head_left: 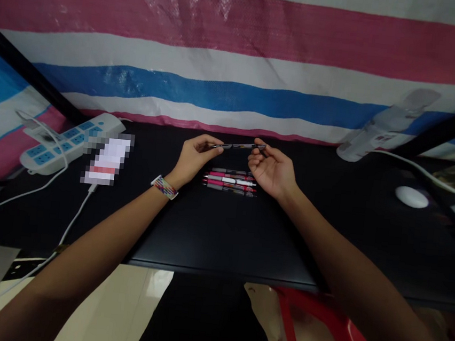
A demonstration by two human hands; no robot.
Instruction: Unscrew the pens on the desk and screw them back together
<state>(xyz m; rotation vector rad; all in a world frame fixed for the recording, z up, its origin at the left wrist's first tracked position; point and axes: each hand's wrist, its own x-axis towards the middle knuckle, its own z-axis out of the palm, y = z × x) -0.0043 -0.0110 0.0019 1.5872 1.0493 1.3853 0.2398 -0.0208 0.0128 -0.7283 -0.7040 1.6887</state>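
Observation:
A dark pen (pixel 238 146) is stretched between both hands, above the far part of the black table. My left hand (pixel 196 157) pinches its left end between thumb and fingers; a colourful woven bracelet (pixel 164 187) circles that wrist. At the pen's right end, my right hand (pixel 272 167) grips it with thumb and fingertips, palm partly turned up. Just below the hands, several pens (pixel 229 181) lie side by side on the table, pink, white and dark grey ones among them.
On the left are a white power strip (pixel 73 142), a pixelated phone (pixel 107 161) and white cables. To the right stand a clear bottle (pixel 380 131) and a white mouse (pixel 411 197). A striped sheet (pixel 234 96) hangs behind the black table (pixel 221 239); a red stool (pixel 318 313) is below.

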